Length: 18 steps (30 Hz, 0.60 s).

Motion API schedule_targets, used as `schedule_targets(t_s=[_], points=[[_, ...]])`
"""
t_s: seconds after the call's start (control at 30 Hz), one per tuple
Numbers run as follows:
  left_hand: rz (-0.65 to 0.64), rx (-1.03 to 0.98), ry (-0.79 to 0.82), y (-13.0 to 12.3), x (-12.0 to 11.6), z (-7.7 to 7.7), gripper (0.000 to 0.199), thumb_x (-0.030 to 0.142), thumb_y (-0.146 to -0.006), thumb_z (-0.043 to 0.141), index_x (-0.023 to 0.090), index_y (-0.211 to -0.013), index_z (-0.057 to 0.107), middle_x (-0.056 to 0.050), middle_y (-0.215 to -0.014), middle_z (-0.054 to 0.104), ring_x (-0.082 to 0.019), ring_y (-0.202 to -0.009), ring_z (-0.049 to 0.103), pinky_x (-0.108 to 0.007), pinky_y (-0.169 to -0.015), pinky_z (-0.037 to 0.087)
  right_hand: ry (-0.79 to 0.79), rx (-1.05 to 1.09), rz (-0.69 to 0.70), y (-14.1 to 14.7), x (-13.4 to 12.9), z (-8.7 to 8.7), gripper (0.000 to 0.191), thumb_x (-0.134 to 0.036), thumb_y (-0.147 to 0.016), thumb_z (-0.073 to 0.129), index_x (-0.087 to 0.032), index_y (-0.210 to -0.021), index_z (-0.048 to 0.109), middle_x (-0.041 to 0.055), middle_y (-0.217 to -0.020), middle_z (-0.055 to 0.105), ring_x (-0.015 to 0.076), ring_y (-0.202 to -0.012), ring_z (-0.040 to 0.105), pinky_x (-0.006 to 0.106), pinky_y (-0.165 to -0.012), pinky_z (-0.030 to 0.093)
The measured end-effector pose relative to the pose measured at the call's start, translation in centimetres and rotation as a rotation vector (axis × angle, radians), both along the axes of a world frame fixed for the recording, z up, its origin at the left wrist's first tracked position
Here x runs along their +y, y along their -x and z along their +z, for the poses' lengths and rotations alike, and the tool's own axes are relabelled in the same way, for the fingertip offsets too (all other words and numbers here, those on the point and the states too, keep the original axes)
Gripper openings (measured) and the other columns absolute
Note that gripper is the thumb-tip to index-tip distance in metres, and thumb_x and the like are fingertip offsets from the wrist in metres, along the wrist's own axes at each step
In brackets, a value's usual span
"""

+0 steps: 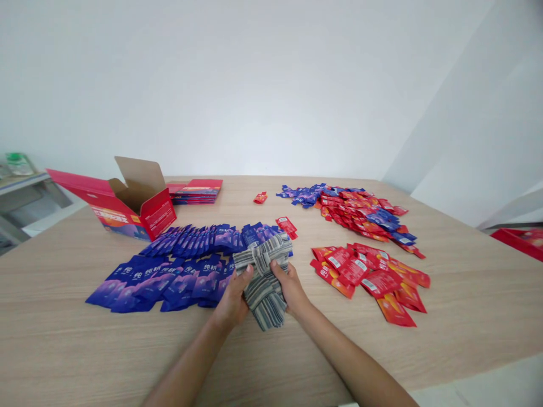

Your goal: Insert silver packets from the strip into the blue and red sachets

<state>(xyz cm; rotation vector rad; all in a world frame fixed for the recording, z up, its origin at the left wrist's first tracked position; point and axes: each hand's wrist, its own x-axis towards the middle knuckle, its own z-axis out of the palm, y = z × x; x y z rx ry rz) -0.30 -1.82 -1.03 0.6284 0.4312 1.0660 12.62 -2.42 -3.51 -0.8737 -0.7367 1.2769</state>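
Observation:
A bundle of grey and white striped cloth (265,288) is held up over the near middle of the table. My left hand (233,297) grips its left side, thumb on top. On its right side my right hand (292,285) is closed, the thumb pressed on the cloth. Just behind and left of the bundle lie rows of overlapping blue packets (169,277). A loose group of red packets (373,271) lies to the right of my right hand.
An open red box (156,215) stands at the left, beside stacked flat red and blue cartons (201,189). A mixed heap of red and blue packets (352,209) is at the back right. Single red packets (287,226) lie mid-table on the wooden tabletop (466,299).

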Motion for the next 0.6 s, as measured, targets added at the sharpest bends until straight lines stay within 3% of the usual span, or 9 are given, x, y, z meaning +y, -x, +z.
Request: schedule_targets(t_s=[0.2,0.37,0.47,0.53,0.6], points=[[0.034,0.055,-0.068,0.1,0.2,-0.8,0.047,0.029,-0.082,0.076,0.026,-0.127,0.067,-0.007,-0.119,0.075,-0.031,-0.124,0.062,-0.048,-0.11,0.044,0.043,0.1,0.149,-1.9,0.4,0.8,0.051,-0.055,-0.071,0.083,-0.017,-0.102,0.071,0.0084,-0.092,0.077,0.03,-0.094,0.074,0.043,-0.084,0.059],[0.026,0.177,-0.278,-0.1,-0.1,-1.6,0.037,0.028,-0.081,0.078,0.022,-0.117,0.072,-0.009,-0.116,0.075,-0.03,-0.12,0.063,-0.042,-0.11,0.041,0.083,0.056,0.139,-5.2,0.7,0.9,0.056,-0.05,-0.061,0.09,-0.018,-0.103,0.072,0.0077,-0.089,0.077,0.032,-0.09,0.075,0.047,-0.086,0.059],[-0.06,0.176,-0.409,-0.8,-0.6,-2.2,0.028,0.041,-0.082,0.076,0.018,-0.099,0.074,-0.011,-0.1,0.075,-0.026,-0.098,0.069,-0.035,-0.088,0.051,0.09,0.003,0.221,-8.2,0.6,0.9,0.064,-0.054,-0.059,0.088,-0.017,-0.108,0.07,0.01,-0.092,0.077,0.0339,-0.09,0.075,0.051,-0.087,0.058],[-0.164,0.174,-0.499,-1.7,-1.2,-3.1,0.038,0.052,-0.082,0.073,0.015,-0.09,0.071,-0.01,-0.082,0.072,-0.021,-0.076,0.067,-0.03,-0.069,0.05,0.098,-0.056,0.351,-10.4,0.4,0.9,0.068,-0.061,-0.061,0.085,-0.015,-0.109,0.071,0.0123,-0.094,0.077,0.0342,-0.093,0.074,0.049,-0.088,0.057],[-0.27,0.151,-0.483,-2.7,-2.2,-4.3,0.044,0.056,-0.076,0.078,0.014,-0.081,0.065,-0.008,-0.078,0.068,-0.015,-0.065,0.063,-0.026,-0.06,0.048,0.098,-0.084,0.398,-12.5,0.2,0.8,0.073,-0.06,-0.052,0.089,-0.014,-0.105,0.072,0.0137,-0.092,0.076,0.0358,-0.091,0.074,0.048,-0.087,0.058]])
